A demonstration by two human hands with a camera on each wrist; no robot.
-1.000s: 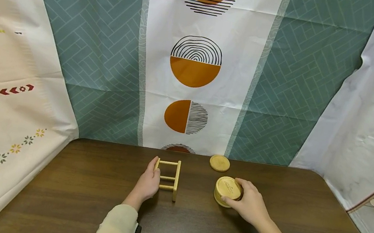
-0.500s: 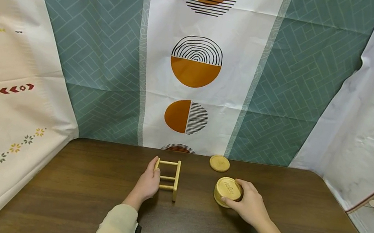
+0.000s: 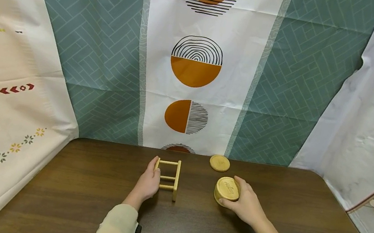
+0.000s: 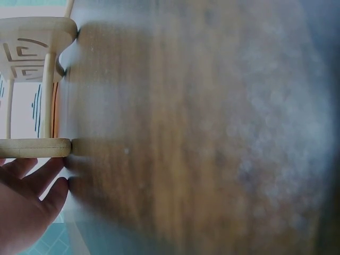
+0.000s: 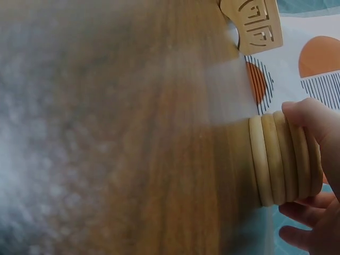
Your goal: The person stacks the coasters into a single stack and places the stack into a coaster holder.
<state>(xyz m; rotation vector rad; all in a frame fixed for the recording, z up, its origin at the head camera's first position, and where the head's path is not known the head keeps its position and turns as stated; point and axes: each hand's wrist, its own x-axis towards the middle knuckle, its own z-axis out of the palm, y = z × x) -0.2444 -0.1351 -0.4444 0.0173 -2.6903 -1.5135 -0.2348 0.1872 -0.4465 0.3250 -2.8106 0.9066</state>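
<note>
A light wooden rack (image 3: 176, 180) with thin rods and cut-out side panels (image 4: 32, 45) stands on the table, left of the middle. My left hand (image 3: 148, 182) rests its fingers against the outer face of the rack's left side. To the right is a stack of several round wooden coasters (image 3: 228, 189), lettering on the top one. My right hand (image 3: 249, 206) holds the stack between thumb and fingers. From the side, the stacked discs (image 5: 277, 159) touch one another, the upper ones partly hidden by the hand (image 5: 319, 133).
A single round coaster (image 3: 219, 163) lies flat near the table's back edge, behind the stack. The brown wooden table (image 3: 182, 231) meets a patterned cloth (image 3: 194, 93) hanging at the back. Pale cloths hang along the left and right sides.
My right hand has shifted slightly left on the stack, and the top coaster has moved a little left with it. My left hand and the rack have kept their places.
</note>
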